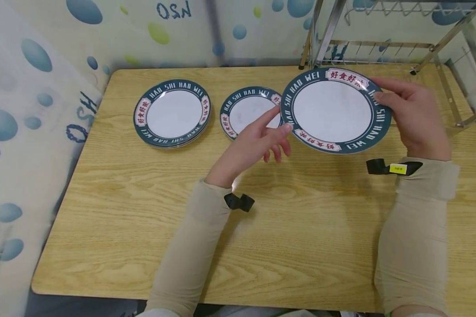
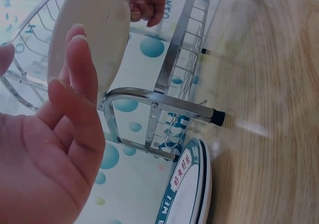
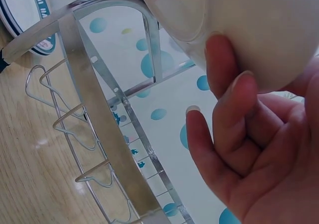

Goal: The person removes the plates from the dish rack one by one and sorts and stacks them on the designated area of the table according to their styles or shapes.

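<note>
A round plate (image 1: 333, 110) with a dark green lettered rim and white centre is held up over the table, face toward the head camera. My right hand (image 1: 414, 112) grips its right edge, thumb on the rim and fingers underneath. At the left edge, my left hand (image 1: 258, 141) holds the rim between thumb and index finger, the other fingers loosely bent below. The pale plate underside (image 2: 94, 40) shows behind the left fingers in the left wrist view. Partly hidden behind the left hand lies a matching smaller plate (image 1: 250, 110).
A stack of matching plates (image 1: 172, 115) sits farther left on the wooden table (image 1: 301, 246). At the back right stands a metal wire rack (image 1: 329, 33), its legs on the table. A wall (image 1: 123, 39) with printed blue and green dots runs behind.
</note>
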